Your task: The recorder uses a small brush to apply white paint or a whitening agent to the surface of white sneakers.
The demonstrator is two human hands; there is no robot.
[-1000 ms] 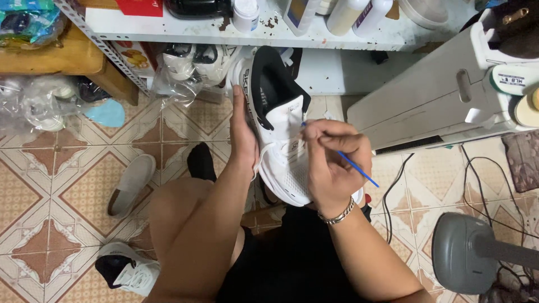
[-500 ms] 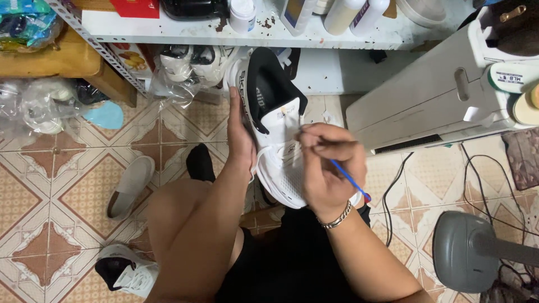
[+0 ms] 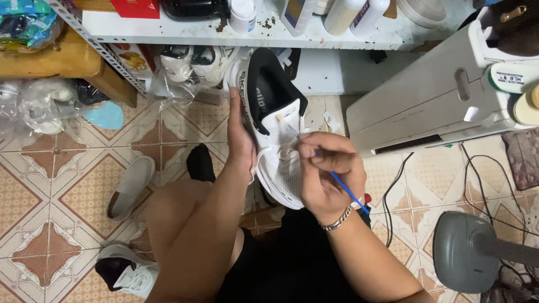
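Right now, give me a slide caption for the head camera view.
Left hand steadies a white sneaker while the right hand works a blue-handled brush at its laces.

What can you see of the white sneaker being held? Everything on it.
The white sneaker is a low lace-up with a black padded lining, white laces and a mesh-looking toe. It is held above the lap, heel toward the shelf, opening facing the camera. The left hand grips its side; the right hand, holding a thin blue brush, works at the laces.
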